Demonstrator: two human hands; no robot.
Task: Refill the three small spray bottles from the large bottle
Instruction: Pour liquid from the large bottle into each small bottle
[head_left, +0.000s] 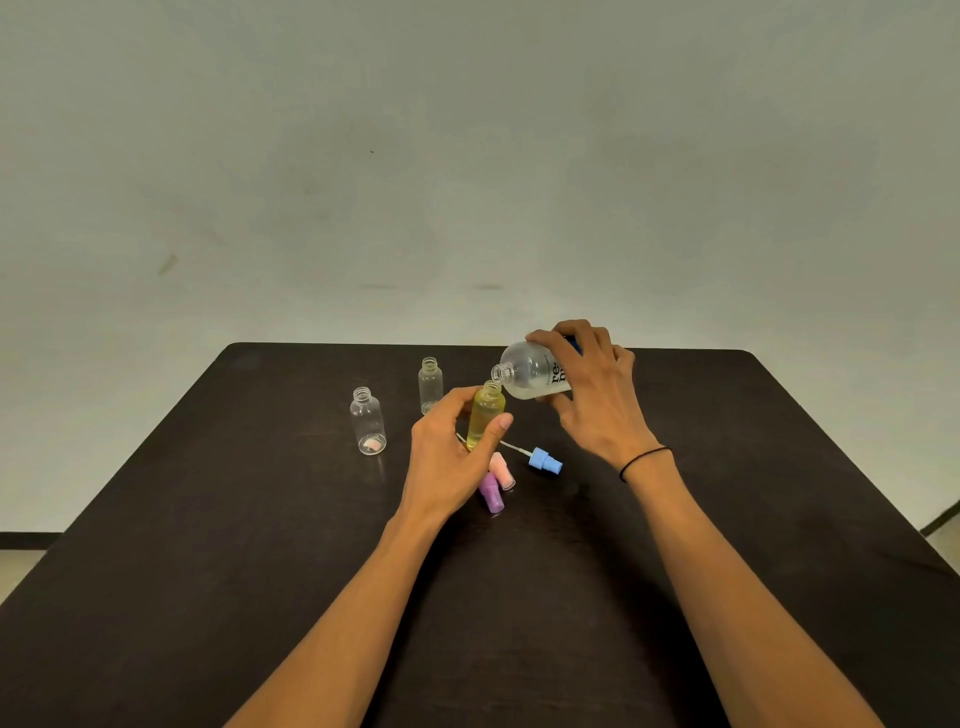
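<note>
My right hand (592, 395) grips the large clear bottle (527, 371), tipped on its side with its open neck pointing left, just above the mouth of a small bottle (485, 413). That small bottle looks yellow and stands upright in the grip of my left hand (447, 452). Two more small clear bottles stand uncapped on the dark table (208, 519): one at the left (368, 428) and one further back (430, 384). Three spray caps lie near my left hand: blue (545, 461), pink (503, 470) and purple (491, 492).
The table's far edge runs just behind the bottles, with a pale wall beyond it. A thin dip tube extends left from the blue cap. A black band circles my right wrist (644, 460).
</note>
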